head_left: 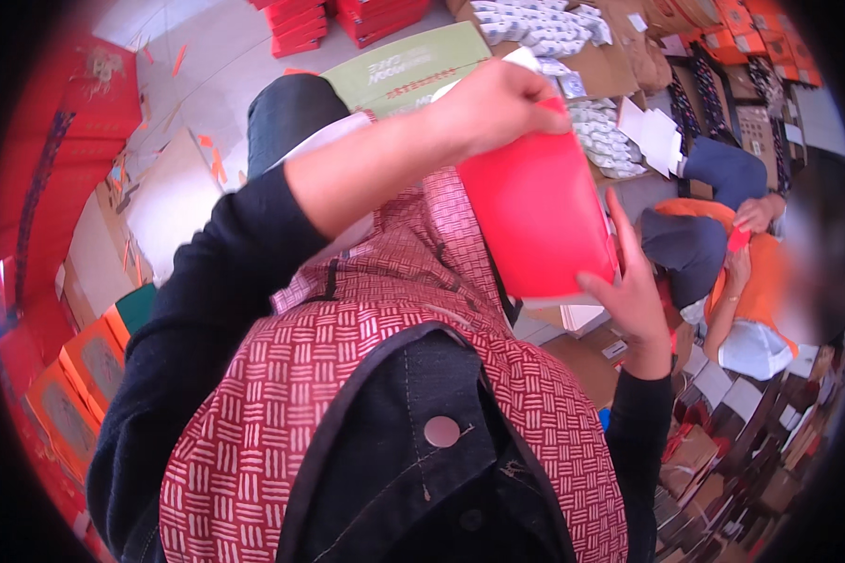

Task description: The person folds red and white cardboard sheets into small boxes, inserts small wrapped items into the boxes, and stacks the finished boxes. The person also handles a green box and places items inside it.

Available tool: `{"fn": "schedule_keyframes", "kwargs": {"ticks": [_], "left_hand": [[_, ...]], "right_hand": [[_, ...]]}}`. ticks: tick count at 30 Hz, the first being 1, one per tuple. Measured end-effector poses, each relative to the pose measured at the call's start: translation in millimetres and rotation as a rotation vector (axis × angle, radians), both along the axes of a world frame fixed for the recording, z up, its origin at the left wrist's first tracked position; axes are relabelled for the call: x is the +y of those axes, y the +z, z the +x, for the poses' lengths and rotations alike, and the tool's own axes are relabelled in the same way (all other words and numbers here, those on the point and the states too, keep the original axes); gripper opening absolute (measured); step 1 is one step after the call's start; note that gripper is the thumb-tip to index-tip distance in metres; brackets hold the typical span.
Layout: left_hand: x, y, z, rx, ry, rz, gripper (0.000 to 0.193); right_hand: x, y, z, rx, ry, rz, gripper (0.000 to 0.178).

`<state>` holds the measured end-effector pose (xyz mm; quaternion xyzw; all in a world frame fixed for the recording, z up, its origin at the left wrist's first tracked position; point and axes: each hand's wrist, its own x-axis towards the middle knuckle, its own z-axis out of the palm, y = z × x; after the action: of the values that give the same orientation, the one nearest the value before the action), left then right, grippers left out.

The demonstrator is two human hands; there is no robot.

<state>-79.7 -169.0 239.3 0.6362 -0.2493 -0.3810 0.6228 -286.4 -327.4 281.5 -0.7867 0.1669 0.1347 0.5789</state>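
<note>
1. Pinching the upper edge of a red panel (pixel 540 220) between thumb and fingers of the left hand (pixel 499 108).
2. Holding thumb and forefinger of the right hand (pixel 637 281) spread apart at the panel's right side, with the thumb over the front face near the lower right corner; cannot tell the grip of the fingers hidden behind.
3. Holding the panel slightly tilted in front of the body, with a pale layer showing along the bottom edge.
4. Wearing, just beside and below the panel, a red-and-white patterned apron (pixel 253 403).
5. Visible past the left hand: a green box (pixel 394 70), with white packets (pixel 540 23) heaped to its right.
6. Visible at right, well apart: a co-worker in orange (pixel 770 291), holding a small red piece (pixel 740 237).
7. Visible far left: red boxes (pixel 108 113), orange boxes (pixel 92 366) and, on the floor (pixel 225 38), orange scraps (pixel 179 61).
</note>
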Motion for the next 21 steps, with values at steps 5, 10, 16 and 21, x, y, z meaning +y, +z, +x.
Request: {"fn": "schedule_keyframes", "kwargs": {"ticks": [5,10,16,21], "left_hand": [[-60.1,21.6,-10.8,-1.057,0.331,-0.304,0.040],[5.2,-23.1,-92.3,-0.096,-0.337,0.046,0.024],[-19.4,-59.2,-98.8,0.807,0.181,-0.089,0.030],[-31.7,-67.7,-96.4,0.787,0.266,-0.119,0.029]], "right_hand": [[2.3,-67.8,1.0,-0.281,-0.557,0.283,0.070],[5.9,-105.6,12.8,-0.428,-0.845,0.483,0.058],[19.4,-117.9,22.0,-0.456,-0.699,0.433,0.052],[17.0,-116.5,23.9,-0.576,-0.803,0.552,0.046]]}}
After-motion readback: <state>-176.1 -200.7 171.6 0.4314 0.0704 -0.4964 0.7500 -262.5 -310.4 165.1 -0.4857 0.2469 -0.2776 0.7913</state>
